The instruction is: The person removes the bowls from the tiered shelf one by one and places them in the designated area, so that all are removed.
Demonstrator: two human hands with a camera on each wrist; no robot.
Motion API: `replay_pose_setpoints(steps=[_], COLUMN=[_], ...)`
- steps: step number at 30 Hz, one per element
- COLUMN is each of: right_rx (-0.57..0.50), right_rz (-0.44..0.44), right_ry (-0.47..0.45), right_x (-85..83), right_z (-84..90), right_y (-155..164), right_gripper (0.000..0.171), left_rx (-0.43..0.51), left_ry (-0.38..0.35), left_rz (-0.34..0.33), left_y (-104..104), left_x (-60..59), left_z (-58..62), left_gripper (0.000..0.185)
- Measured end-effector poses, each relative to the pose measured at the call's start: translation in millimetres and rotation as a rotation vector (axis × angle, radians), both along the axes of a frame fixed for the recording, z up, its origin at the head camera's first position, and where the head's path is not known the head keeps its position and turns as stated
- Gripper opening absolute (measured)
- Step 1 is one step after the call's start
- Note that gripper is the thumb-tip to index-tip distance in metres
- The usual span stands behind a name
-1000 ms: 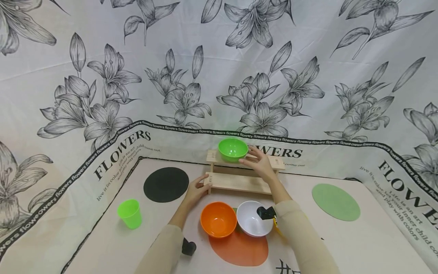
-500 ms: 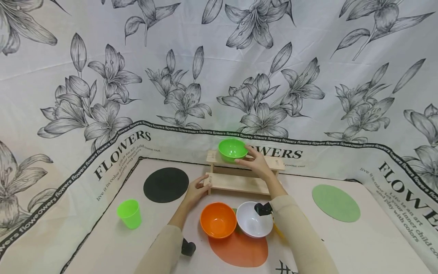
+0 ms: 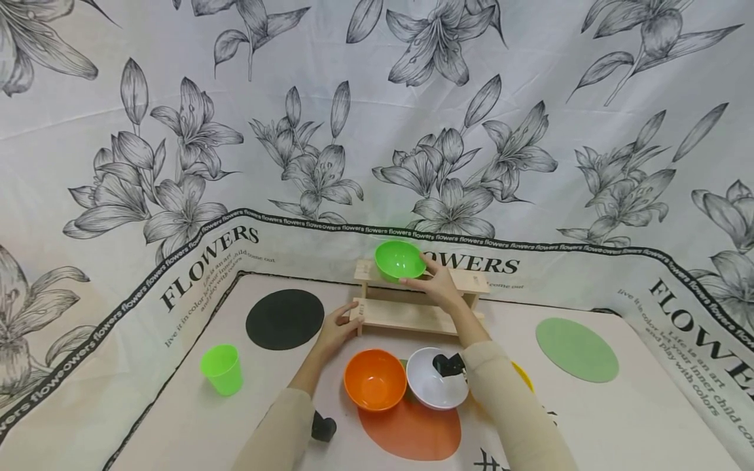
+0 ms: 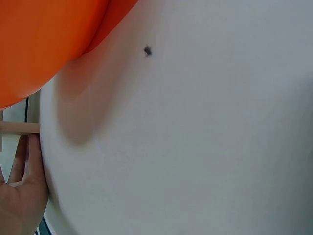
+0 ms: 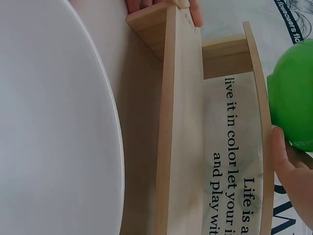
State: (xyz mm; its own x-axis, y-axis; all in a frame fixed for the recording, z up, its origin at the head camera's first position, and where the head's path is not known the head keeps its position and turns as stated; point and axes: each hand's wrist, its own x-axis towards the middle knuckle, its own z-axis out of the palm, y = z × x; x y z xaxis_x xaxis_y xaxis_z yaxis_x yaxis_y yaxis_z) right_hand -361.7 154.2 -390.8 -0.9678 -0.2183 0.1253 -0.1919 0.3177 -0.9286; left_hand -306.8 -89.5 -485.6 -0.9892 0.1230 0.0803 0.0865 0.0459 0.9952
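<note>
A green bowl (image 3: 400, 261) stands on the upper tier of a two-tier wooden shelf (image 3: 412, 316). My right hand (image 3: 438, 288) grips the bowl's right side, thumb low at the front and fingers near the rim. In the right wrist view, the thumb (image 5: 279, 149) touches the green bowl (image 5: 296, 98) close to its base. My left hand (image 3: 338, 329) holds the left end of the shelf's lower tier. In the left wrist view, fingers (image 4: 35, 154) of that hand (image 4: 22, 200) meet the wood's end (image 4: 19, 128).
An orange bowl (image 3: 375, 381) and a white bowl (image 3: 432, 386) stand side by side before the shelf. Part of something yellow (image 3: 522, 376) shows behind the right sleeve. A green cup (image 3: 222, 369) stands left. Black (image 3: 285, 319), green (image 3: 577, 350) and orange (image 3: 412, 435) ovals lie around.
My right hand has moved left onto the green bowl, its thumb sliding further along the front, and now grips it. My left hand has stayed at the shelf's end.
</note>
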Motion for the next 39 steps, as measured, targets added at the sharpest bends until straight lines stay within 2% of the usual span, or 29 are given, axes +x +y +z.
replay_pose_setpoints(steps=[6,14,25,33,39], right_rx=[-0.001,-0.053,-0.052,-0.092,-0.031], right_rz=[0.004,0.013,0.045,0.084,0.050], right_ry=[0.006,0.041,0.033,0.053,0.076], right_x=[6.0,18.5,40.8,61.9,80.0], right_z=[-0.3,-1.1,2.1,-3.0,-10.5], right_y=[2.1,14.4,39.0,60.6,81.0], right_gripper=[0.088,0.083,0.085,0.083,0.081], left_rx=[0.021,0.051,0.044,0.035,0.019], left_ry=[-0.008,-0.026,-0.024,-0.034,-0.022], left_rz=[-0.018,-0.026,-0.019,-0.010,0.001], left_y=[0.6,1.3,1.7,2.2,1.8], left_x=[0.0,0.0,0.8,1.6,0.4], left_z=[-0.7,-0.5,-0.4,0.9,-0.6], left_gripper=[0.049,0.049,0.049,0.049,0.049])
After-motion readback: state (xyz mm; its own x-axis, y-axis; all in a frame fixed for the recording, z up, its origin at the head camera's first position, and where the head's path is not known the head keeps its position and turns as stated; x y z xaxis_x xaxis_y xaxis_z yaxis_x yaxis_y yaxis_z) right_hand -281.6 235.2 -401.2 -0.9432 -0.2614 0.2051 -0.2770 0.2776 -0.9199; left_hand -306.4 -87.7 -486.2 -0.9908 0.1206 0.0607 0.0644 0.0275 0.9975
